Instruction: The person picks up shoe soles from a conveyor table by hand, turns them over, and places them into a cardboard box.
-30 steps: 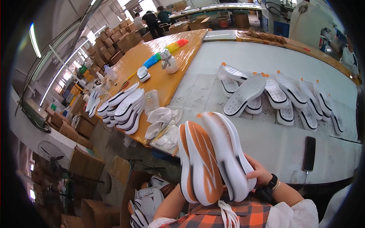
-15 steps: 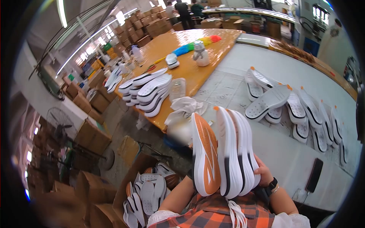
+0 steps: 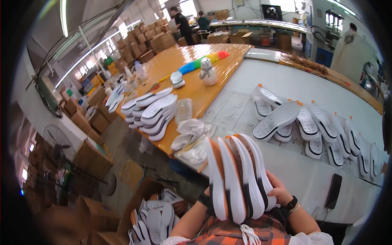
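Several white shoe soles (image 3: 250, 183) with black bands and orange-brown undersides stand upright side by side in front of my chest, held between my two hands. My right hand (image 3: 280, 190) grips the bunch from the right, its fingers bent against the outermost sole. On the other side my left hand (image 3: 207, 191) is mostly hidden behind the soles, its fingers out of sight. White laces or straps (image 3: 250, 234) hang below the bunch, over my checked apron. More loose soles (image 3: 312, 124) lie in an overlapping group on the pale table to the right.
A stack of soles (image 3: 153, 112) sits on the orange-brown table (image 3: 220, 87), near a white cloth (image 3: 192, 132), a clear container (image 3: 183, 110), a jar (image 3: 208, 72) and a rainbow duster (image 3: 200, 62). A phone (image 3: 334, 191) lies right. A box of soles (image 3: 141, 192) stands low left.
The soles have closed together and turned; the left one's broad orange underside is now mostly out of sight. My view has shifted slightly, with the tables appearing lower and farther left.
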